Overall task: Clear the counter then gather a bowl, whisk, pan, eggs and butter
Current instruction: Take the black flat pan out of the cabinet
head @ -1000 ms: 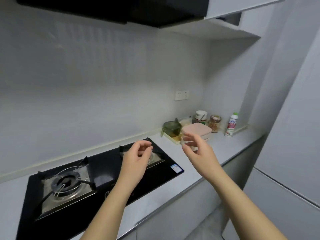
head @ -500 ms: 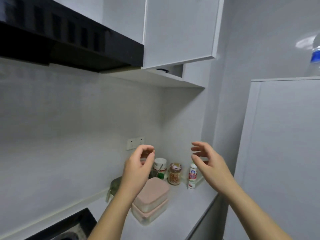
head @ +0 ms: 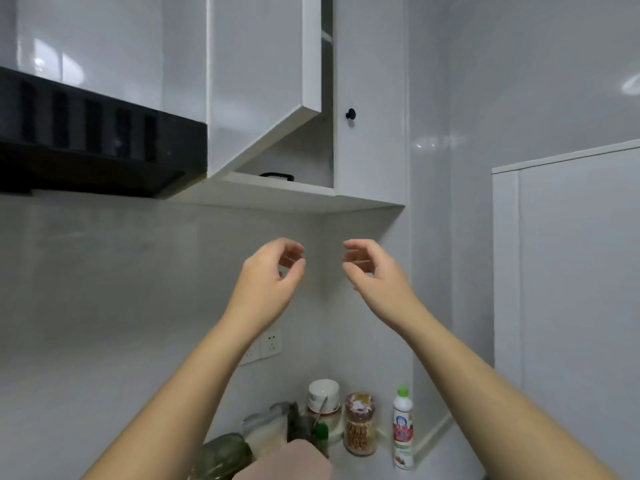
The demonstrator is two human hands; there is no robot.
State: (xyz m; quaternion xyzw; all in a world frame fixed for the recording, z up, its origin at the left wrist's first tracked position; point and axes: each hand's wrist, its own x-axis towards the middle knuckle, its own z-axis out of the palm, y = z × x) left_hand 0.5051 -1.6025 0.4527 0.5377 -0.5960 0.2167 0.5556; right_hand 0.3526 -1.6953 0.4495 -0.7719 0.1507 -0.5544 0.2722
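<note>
Both left hand [head: 266,273] and right hand [head: 375,271] loose-curled over cluttered counter [head: 381,462]

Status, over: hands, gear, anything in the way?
Left hand, right hand empty, raised below the upper cabinet, door ajar. No bowl, whisk, pan, eggs or butter in view. Jars, bottle, pink container on counter.

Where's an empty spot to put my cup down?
Only a small bare strip of counter, between the pink box and the white bottle. The corner behind is crowded: brown jar, white-lidded jar, green glass container. Left hand and right hand hold nothing.
</note>
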